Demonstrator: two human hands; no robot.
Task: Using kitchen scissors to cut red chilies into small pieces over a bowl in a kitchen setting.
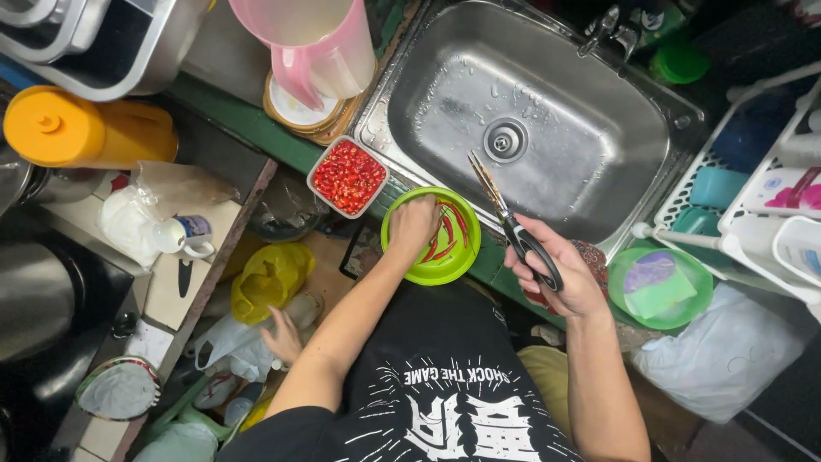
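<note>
Steel sink (547, 94), wet, bare around the drain. Green bowl (409, 258) on its near rim, holding whole red chillies (451, 233). Left hand (414, 224) down in the bowl, fingers curled on chillies, grip hidden. Right hand (560, 272) closed on black-handled scissors (505, 214), blades shut over the sink edge. Tub (347, 175) of chopped chilli beside the bowl.

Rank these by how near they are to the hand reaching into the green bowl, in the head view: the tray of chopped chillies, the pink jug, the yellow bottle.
From the left hand:
1. Tray of chopped chillies, just beyond, at the sink's edge.
2. Pink jug, farther up the counter.
3. Yellow bottle, far off to the side.
</note>
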